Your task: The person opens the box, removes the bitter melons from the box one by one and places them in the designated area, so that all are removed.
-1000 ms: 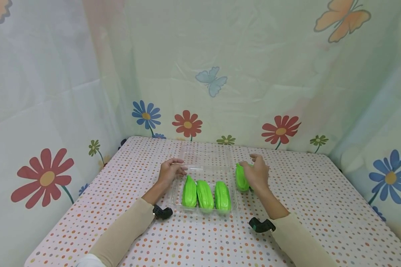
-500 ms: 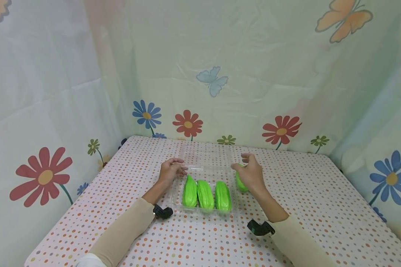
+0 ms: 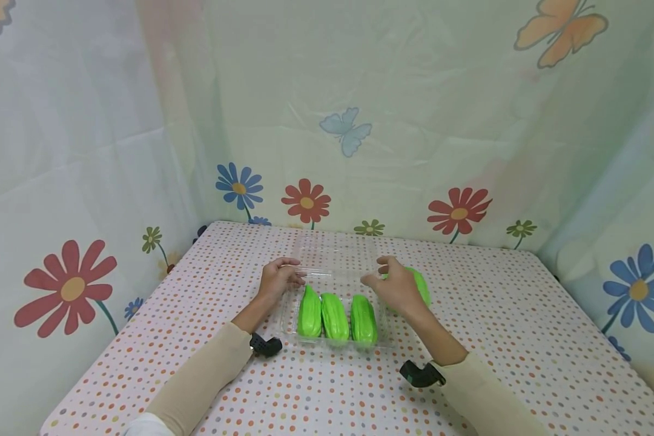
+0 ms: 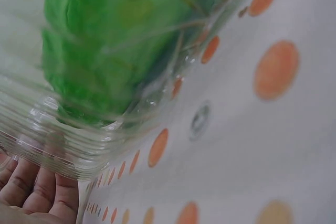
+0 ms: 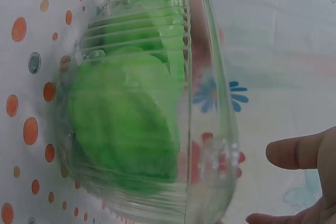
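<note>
A clear plastic clamshell box (image 3: 286,315) lies unfolded on the table, its lid (image 3: 335,249) laid back. Three ridged, long green vegetables, like gourds, stand side by side in the base; the middle one (image 3: 334,318) leans slightly. At the box's rear left corner rests my left hand (image 3: 275,280). Its fingers (image 4: 44,192) lie against the plastic wall in the left wrist view. Over the rear right corner is my right hand (image 3: 398,287), thumb and fingers spread with nothing between them. Right of that hand lies another green vegetable (image 3: 422,287), partly hidden by it.
A spotted cloth covers the table (image 3: 327,393). Flowered curtains (image 3: 403,163) stand close behind the table and along both sides. A black camera sits on each wrist, the right one (image 3: 422,374) low over the tabletop.
My right hand has moved left, from over the vegetable at the right to the box's rear right corner, uncovering more of that vegetable. The left hand and the box have stayed put.
</note>
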